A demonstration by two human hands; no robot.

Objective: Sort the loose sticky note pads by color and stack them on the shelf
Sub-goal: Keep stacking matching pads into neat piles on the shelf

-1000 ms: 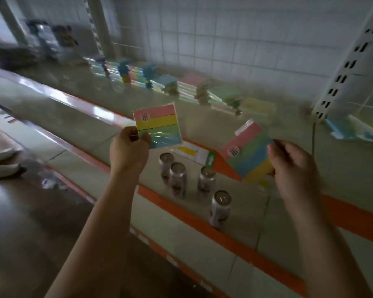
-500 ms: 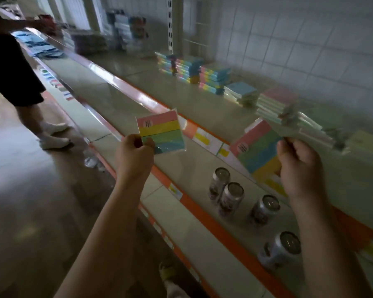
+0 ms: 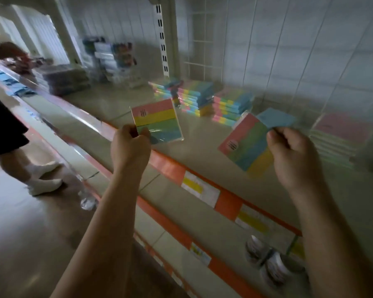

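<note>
My left hand pinches a striped pad of pink, yellow, green and blue by its lower left corner, above the shelf's front edge. My right hand grips a second striped pad, tilted with its pink band to the upper left. On the shelf behind them stand three stacks of striped pads. A blue pad lies beyond my right hand, and a blurred pink-topped stack sits at the right.
An orange shelf edge strip with price labels runs diagonally below my hands. Several cans stand on the lower shelf at the bottom right. Another person in white socks stands in the aisle at the left, beside a plastic bottle on the floor.
The view has swung up and to the left, so the shelf stacks appear closer and the cans have dropped to the bottom right. Both hands still hold their pads.
</note>
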